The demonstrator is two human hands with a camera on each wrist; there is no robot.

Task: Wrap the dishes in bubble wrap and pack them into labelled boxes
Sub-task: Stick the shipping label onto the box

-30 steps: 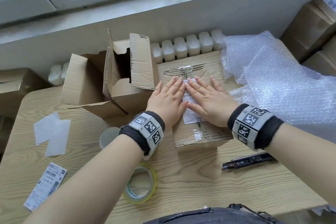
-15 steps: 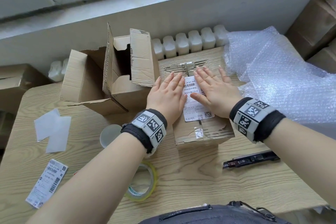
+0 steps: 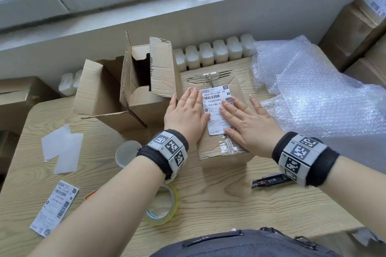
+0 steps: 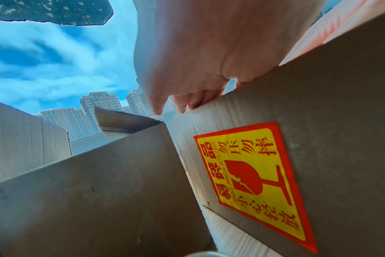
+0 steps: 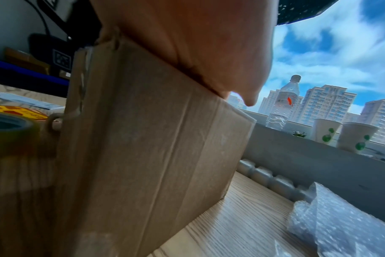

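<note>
pressing flat on the sealed carton (image 3: 217,115) at table centre — left hand (image 3: 186,115) and right hand (image 3: 246,123) spread, fingers straight, gripping nothing, smoothing the shipping label (image 3: 216,110) so it bonds; leaving the open box (image 3: 133,87) and bubble wrap (image 3: 317,94) beside — apparently awaiting further dishes.

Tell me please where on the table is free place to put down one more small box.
The bare wood in front of the sealed box, between the tape roll and the black pen, looks roomiest. A smaller patch lies between the white papers and the open box. The right side is crowded with bubble wrap.
</note>
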